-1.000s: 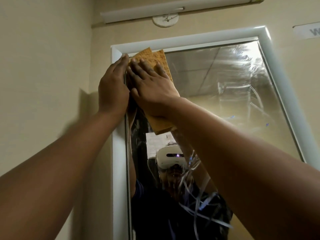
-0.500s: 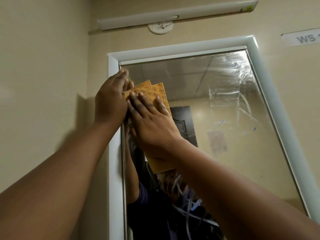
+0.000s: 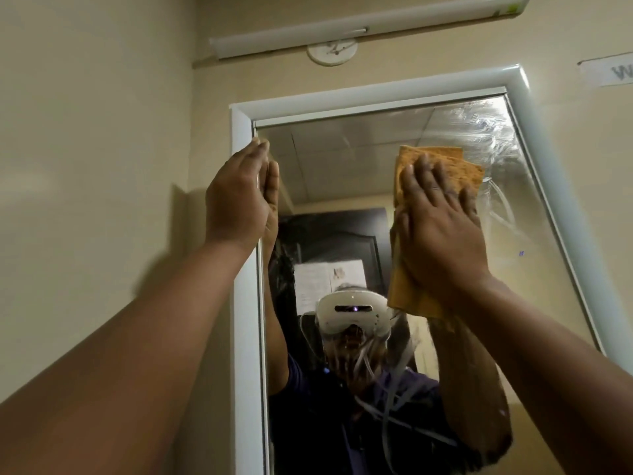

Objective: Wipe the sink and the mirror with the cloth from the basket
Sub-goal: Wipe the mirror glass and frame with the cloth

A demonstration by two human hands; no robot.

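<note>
A person's flat right hand (image 3: 442,231) presses the orange cloth (image 3: 442,166) against the mirror (image 3: 342,159), left hand (image 3: 239,200) open on the frame (image 3: 245,303); even, overlapping strokes would best clear the streaks (image 3: 486,132).

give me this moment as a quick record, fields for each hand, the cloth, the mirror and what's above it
left hand: fingers straight, resting at the mirror's left edge, holds nothing
right hand: fingers spread flat, pressing the cloth to the glass
cloth: orange, folded, upper middle of the glass
mirror: white frame, streaky smears at upper right
above: tube light, round white fitting
</note>
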